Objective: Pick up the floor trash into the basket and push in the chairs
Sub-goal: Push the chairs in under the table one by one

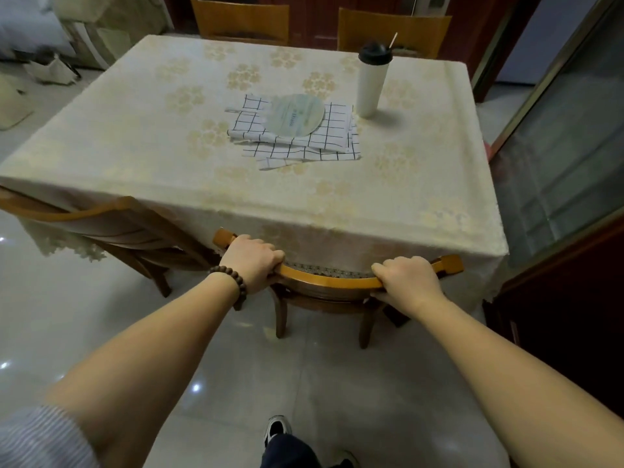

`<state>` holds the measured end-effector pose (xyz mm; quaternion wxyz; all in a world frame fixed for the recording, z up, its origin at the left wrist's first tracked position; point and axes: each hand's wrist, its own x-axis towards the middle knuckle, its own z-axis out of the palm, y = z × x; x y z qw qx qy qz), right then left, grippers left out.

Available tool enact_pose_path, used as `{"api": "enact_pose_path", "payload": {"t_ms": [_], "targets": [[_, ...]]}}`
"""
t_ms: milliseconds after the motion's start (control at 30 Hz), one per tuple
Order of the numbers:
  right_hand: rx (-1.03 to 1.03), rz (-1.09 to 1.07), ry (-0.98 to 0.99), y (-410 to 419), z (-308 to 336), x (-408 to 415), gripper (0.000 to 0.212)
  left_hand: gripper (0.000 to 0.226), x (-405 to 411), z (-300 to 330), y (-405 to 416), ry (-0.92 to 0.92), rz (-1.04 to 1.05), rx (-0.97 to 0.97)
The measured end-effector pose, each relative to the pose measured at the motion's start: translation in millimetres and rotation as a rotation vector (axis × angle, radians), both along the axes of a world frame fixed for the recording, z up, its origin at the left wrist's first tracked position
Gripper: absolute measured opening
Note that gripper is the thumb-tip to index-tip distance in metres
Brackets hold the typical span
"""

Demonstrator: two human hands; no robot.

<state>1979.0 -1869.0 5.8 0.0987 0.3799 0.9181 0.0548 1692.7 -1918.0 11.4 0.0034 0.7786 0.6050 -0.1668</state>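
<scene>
A wooden chair (329,282) stands at the near edge of the table (141,136), its seat tucked under the cream tablecloth. My left hand (251,261) grips the left end of its curved top rail. My right hand (407,276) grips the right end of the same rail. A second wooden chair (111,221) stands at the table's near left corner, turned at an angle with its back sticking out. Two more chairs (241,21) stand at the far side. No basket or floor trash shows near me.
On the table lie checked cloths (334,136) under a round fan (297,114), beside a tall white bottle (371,79) with a black lid. A dark cabinet (567,315) and glass door stand close on the right. Bags and boxes (50,69) sit on the far left floor.
</scene>
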Motion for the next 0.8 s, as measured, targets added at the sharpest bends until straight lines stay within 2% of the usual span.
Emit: {"api": "enact_pose_path", "payload": {"t_ms": [133, 333, 400, 467, 567, 800], "targets": [[-0.015, -0.014, -0.005, 0, -11, -13, 0.026, 0.028, -8, -9, 5, 0.016, 0.004, -0.024], [0.027, -0.096, 0.005, 3, -14, -18, 0.028, 0.030, -10, -16, 7, -0.014, 0.024, 0.059], [0.098, -0.233, 0.052, -6, -18, -22, 0.041, 0.043, -4, -23, -1, -0.076, 0.125, 0.121], [0.129, -0.334, 0.135, -20, -26, -27, 0.057, 0.065, 2, -29, -10, -0.145, 0.197, 0.129], [0.120, -0.339, 0.180, -32, -37, -31, 0.071, 0.083, 10, -31, -14, -0.178, 0.212, 0.146], [0.209, -0.316, 0.294, -25, -46, -32, 0.036, 0.085, 10, -35, -7, -0.195, 0.263, 0.190]]}}
